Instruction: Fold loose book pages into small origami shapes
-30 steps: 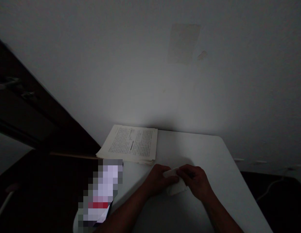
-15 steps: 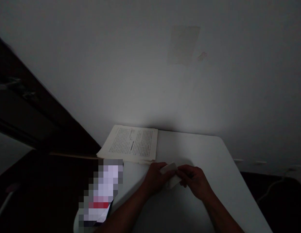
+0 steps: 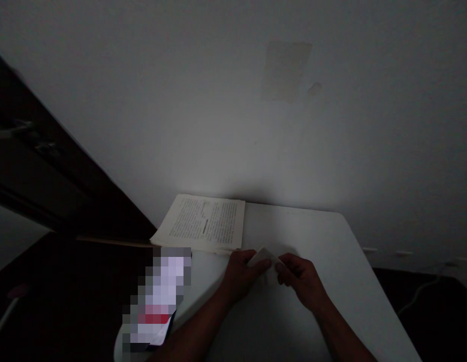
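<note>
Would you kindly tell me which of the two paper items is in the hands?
The small pale paper, gripped by the left hand with the right hand at its right corner; the larger printed pages lie flat on the table.

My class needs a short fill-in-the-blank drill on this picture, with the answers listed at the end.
1. The left hand and right hand, ____ in all, are at the small pale paper.
2. The phone lies to the ____ of both hands.
3. The far edge of the table runs along the ____.
4. Of the phone and the printed pages, the ____ lies nearer the person.

Answers: two; left; wall; phone.
</note>
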`<move>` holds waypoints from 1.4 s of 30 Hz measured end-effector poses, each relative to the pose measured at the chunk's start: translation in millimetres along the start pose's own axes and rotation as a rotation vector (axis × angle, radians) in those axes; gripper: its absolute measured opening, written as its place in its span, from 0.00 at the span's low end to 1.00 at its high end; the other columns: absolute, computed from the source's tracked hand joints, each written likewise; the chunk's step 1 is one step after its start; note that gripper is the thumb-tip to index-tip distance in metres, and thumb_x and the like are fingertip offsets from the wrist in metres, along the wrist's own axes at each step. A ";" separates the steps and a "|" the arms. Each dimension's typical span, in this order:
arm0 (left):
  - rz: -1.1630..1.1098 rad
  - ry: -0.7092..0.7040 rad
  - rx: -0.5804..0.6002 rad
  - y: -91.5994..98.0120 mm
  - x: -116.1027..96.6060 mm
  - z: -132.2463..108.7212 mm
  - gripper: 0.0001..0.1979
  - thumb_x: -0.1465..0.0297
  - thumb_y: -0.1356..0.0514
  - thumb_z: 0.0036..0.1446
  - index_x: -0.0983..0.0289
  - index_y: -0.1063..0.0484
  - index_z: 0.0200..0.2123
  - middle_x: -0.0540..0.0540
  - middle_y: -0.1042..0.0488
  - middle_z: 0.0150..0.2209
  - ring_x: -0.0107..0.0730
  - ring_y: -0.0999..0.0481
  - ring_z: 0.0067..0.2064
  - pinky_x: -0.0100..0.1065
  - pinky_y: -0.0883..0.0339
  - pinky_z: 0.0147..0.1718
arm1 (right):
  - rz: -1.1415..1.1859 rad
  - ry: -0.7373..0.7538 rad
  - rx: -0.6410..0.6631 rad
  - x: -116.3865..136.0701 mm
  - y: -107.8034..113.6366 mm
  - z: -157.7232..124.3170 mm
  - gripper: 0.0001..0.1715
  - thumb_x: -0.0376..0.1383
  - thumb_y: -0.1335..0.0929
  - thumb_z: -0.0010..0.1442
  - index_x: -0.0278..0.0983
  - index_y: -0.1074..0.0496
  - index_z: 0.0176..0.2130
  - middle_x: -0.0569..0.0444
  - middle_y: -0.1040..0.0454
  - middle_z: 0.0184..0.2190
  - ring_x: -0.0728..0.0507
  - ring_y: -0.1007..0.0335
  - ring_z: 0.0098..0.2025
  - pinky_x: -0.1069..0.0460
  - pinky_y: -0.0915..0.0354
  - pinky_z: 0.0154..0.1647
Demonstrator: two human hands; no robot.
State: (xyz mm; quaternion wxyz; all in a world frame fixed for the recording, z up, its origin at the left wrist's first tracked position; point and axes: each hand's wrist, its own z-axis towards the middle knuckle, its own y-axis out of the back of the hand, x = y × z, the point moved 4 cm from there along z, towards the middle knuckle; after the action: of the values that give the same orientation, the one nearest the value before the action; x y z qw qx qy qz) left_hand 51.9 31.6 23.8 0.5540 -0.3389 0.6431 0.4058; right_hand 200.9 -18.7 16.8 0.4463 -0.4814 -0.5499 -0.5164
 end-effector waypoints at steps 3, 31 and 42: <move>-0.060 0.018 -0.017 -0.7 2.8 -0.4 0.17 0.58 0.40 0.48 0.68 0.29 0.21 0.47 0.37 0.17 0.24 0.39 0.21 0.26 0.45 0.21 | -0.017 -0.011 0.031 -0.3 -2.2 0.5 0.16 0.47 0.34 0.54 0.36 0.30 0.33 0.56 0.29 0.21 0.49 0.34 0.22 0.55 0.39 0.24; -0.156 0.074 -0.180 0.7 13.1 1.8 0.18 0.56 0.38 0.46 0.69 0.28 0.25 0.48 0.35 0.20 0.25 0.38 0.23 0.27 0.43 0.22 | 0.074 -0.099 0.053 -0.8 -12.9 1.3 0.14 0.43 0.29 0.47 0.36 0.32 0.28 0.56 0.26 0.22 0.47 0.29 0.27 0.53 0.34 0.30; -0.237 0.073 -0.151 2.3 10.3 2.7 0.17 0.58 0.38 0.47 0.68 0.26 0.30 0.53 0.27 0.26 0.30 0.31 0.27 0.29 0.38 0.26 | 0.094 -0.065 -0.099 -9.0 -3.1 3.3 0.18 0.43 0.28 0.46 0.36 0.31 0.35 0.54 0.25 0.24 0.46 0.28 0.27 0.51 0.31 0.30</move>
State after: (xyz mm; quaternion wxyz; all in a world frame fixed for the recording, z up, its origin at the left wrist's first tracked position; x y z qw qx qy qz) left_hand 49.5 35.2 13.8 0.5471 -0.4679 0.5859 0.3721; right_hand 199.1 -16.0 7.2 0.4276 -0.5449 -0.5147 -0.5053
